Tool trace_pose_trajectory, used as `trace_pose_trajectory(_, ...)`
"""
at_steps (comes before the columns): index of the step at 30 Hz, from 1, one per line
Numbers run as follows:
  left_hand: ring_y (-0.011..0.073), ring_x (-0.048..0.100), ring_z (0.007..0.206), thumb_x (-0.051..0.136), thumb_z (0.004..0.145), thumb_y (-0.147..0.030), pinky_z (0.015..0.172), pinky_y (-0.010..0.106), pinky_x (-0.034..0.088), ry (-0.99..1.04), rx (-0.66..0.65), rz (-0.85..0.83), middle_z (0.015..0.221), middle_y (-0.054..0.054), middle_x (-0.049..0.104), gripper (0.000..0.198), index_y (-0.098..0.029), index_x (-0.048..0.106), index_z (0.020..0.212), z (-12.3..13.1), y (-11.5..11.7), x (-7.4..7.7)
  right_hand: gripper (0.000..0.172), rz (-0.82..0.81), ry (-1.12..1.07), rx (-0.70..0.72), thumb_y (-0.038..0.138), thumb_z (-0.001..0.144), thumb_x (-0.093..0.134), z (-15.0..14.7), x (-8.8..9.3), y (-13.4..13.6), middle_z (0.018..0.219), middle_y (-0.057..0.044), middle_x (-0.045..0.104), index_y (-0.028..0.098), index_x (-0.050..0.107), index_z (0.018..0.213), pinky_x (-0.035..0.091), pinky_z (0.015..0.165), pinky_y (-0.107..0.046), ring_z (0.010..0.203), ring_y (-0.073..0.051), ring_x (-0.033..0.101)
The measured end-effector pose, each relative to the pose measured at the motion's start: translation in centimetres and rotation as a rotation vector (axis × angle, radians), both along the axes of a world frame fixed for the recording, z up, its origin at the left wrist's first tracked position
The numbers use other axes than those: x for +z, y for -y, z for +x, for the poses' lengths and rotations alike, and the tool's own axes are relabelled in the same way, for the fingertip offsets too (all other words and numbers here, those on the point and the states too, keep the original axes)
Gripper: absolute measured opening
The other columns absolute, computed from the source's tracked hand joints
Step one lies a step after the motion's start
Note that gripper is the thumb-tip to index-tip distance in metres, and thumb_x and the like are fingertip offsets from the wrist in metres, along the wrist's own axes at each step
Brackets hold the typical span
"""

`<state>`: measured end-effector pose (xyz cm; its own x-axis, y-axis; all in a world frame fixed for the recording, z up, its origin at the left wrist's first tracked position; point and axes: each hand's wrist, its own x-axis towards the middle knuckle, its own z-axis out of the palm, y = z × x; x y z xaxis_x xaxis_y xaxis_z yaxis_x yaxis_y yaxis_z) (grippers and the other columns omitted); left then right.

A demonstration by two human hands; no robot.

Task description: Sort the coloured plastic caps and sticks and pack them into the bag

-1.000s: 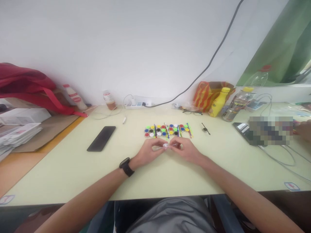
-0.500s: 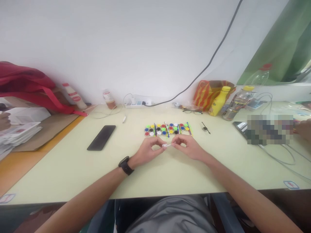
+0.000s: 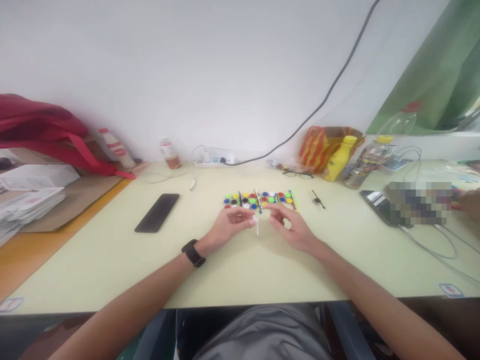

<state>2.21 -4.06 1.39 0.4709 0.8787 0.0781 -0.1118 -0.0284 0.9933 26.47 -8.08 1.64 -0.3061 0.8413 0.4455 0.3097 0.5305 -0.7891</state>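
Observation:
Over the table, my left hand point(image 3: 235, 224) pinches a small white piece point(image 3: 257, 227) between thumb and fingertips. A thin white stick on it points down toward me. Close on its right, my right hand point(image 3: 290, 227) is held with thumb and fingers apart and nothing visible between them. Just beyond both hands lie rows of small coloured discs point(image 3: 252, 195) in red, blue, yellow, green, white and black, with thin arrow-shaped strips among them. My fingers cover part of the nearest row. Farther right is a black disc with a thin arrow point(image 3: 317, 200).
A black phone point(image 3: 157, 213) lies to the left. Glasses point(image 3: 298, 174), a yellow bottle point(image 3: 339, 159), a clear bottle point(image 3: 365, 162) and a striped bag point(image 3: 313, 147) stand or lie at the back. Another person's hand point(image 3: 470, 202) shows at the right edge, near cables.
My right fingers have let go of the white piece and moved slightly away. In my left hand, its stick has swung from pointing right to pointing down toward me.

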Motion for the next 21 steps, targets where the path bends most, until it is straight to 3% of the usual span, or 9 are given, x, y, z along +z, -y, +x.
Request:
trace_pose_trajectory(2,0.0165,0.071,0.085,0.092,0.073,-0.029,0.085,0.032,0.059,0.006,0.008,-0.003,0.091,0.005,0.076,0.035,-0.015,0.079,0.102,0.0,0.0,0.0,0.046,-0.065,-0.027,0.053,0.042,0.105,0.050,-0.5,-0.1,0.4,0.095,-0.003,0.059,0.028,0.047,0.148,0.047,0.069,-0.031,0.074,-0.016,0.053)
trace_pose_trajectory(4,0.0168,0.071,0.084,0.093,0.072,-0.028,0.085,0.033,0.060,0.011,0.018,0.000,0.090,0.005,0.077,0.035,-0.015,0.079,0.101,0.0,0.1,-0.1,0.040,-0.116,-0.082,0.052,0.046,0.106,0.048,-0.8,-0.2,0.5,0.101,-0.003,0.058,0.027,0.054,0.140,0.046,0.069,-0.030,0.073,-0.015,0.051)
trace_pose_trajectory(6,0.0173,0.072,0.084,0.093,0.072,-0.027,0.086,0.033,0.060,0.025,0.018,0.004,0.090,0.006,0.078,0.033,-0.015,0.079,0.100,0.0,0.0,-0.3,0.039,-0.198,-0.108,0.099,0.050,0.108,0.041,-0.7,-0.3,0.5,0.091,-0.003,0.057,0.022,0.069,0.104,0.044,0.070,-0.031,0.070,-0.014,0.049)
trace_pose_trajectory(8,0.0177,0.073,0.084,0.093,0.073,-0.026,0.085,0.034,0.061,0.045,0.014,0.010,0.091,0.006,0.079,0.031,-0.015,0.079,0.099,-0.1,-0.1,-0.5,0.062,-0.295,-0.114,0.193,0.053,0.109,0.033,-0.5,-0.2,0.2,0.069,-0.001,0.049,0.019,0.058,0.063,0.041,0.067,-0.032,0.061,-0.014,0.044)
trace_pose_trajectory(10,0.0179,0.074,0.084,0.093,0.073,-0.026,0.084,0.034,0.061,0.055,0.011,0.013,0.091,0.007,0.079,0.030,-0.015,0.080,0.098,-0.1,-0.1,-0.7,0.069,-0.339,-0.131,0.234,0.055,0.109,0.032,-0.2,0.0,-0.1,0.057,0.000,0.040,0.020,0.044,0.050,0.037,0.063,-0.032,0.056,-0.013,0.038)
trace_pose_trajectory(13,0.0178,0.074,0.083,0.092,0.074,-0.026,0.085,0.034,0.061,0.055,0.013,0.014,0.090,0.007,0.079,0.030,-0.014,0.080,0.099,-0.1,-0.1,-0.7,0.058,-0.310,-0.187,0.157,0.055,0.105,0.044,-0.1,0.2,-0.4,0.062,0.001,0.045,0.019,0.051,0.061,0.033,0.058,-0.031,0.057,-0.013,0.039)
trace_pose_trajectory(18,0.0170,0.073,0.080,0.088,0.080,-0.031,0.082,0.033,0.061,0.042,0.012,0.014,0.091,0.007,0.079,0.030,-0.015,0.080,0.104,0.1,-0.1,-0.3,0.025,-0.248,-0.201,0.111,0.046,0.099,0.062,-0.9,0.1,0.0,0.080,0.001,0.055,0.022,0.055,0.096,0.042,0.063,-0.029,0.068,-0.014,0.051)
trace_pose_trajectory(21,0.0165,0.073,0.078,0.087,0.081,-0.035,0.079,0.032,0.061,-0.002,0.002,0.020,0.092,0.007,0.078,0.033,-0.015,0.079,0.107,0.2,0.0,0.0,0.028,-0.182,-0.165,0.090,0.038,0.096,0.066,-1.4,-0.4,0.3,0.091,0.000,0.061,0.025,0.050,0.115,0.046,0.066,-0.030,0.070,-0.014,0.054)
